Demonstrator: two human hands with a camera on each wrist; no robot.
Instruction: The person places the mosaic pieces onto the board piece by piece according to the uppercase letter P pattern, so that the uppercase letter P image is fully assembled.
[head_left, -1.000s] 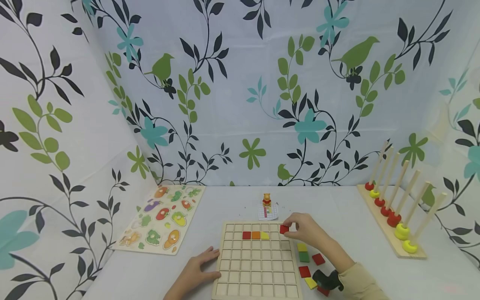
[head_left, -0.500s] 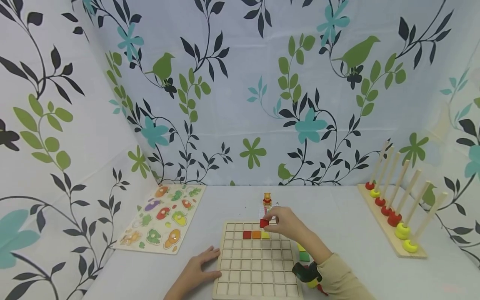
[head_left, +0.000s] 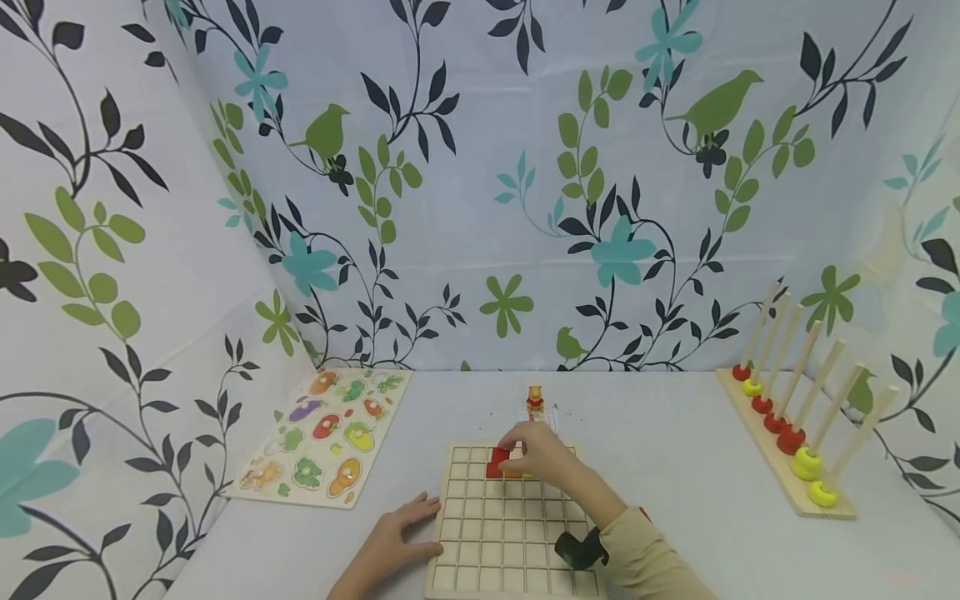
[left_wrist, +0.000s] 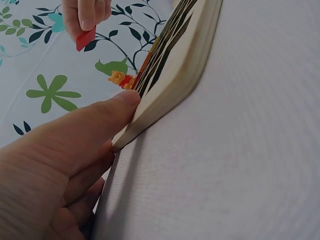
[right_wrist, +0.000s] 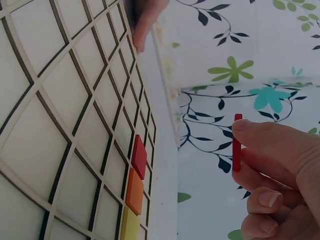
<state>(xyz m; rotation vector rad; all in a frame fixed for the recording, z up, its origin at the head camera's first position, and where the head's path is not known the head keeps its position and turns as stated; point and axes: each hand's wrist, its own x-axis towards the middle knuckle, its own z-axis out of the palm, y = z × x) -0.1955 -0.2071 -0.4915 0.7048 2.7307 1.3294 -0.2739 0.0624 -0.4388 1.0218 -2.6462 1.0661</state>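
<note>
Your right hand (right_wrist: 280,165): thumb and finger pinch red tile (right_wrist: 236,145) by opposite edges, at fingertips, clear of board (right_wrist: 55,95) below. Tile judged light, stiff, hard to break; smooth paint could slip slightly. Edge hold looks sound: broad face left free. Orange tile (right_wrist: 134,191) and yellow tile (right_wrist: 130,225) sit in board, near right hand. Your left hand (head_left: 397,533): fingers extended, grasping nothing, touching board's nearest edge.

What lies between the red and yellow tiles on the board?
The right wrist view shows an orange tile between the red tile on the board and the yellow tile.
</note>
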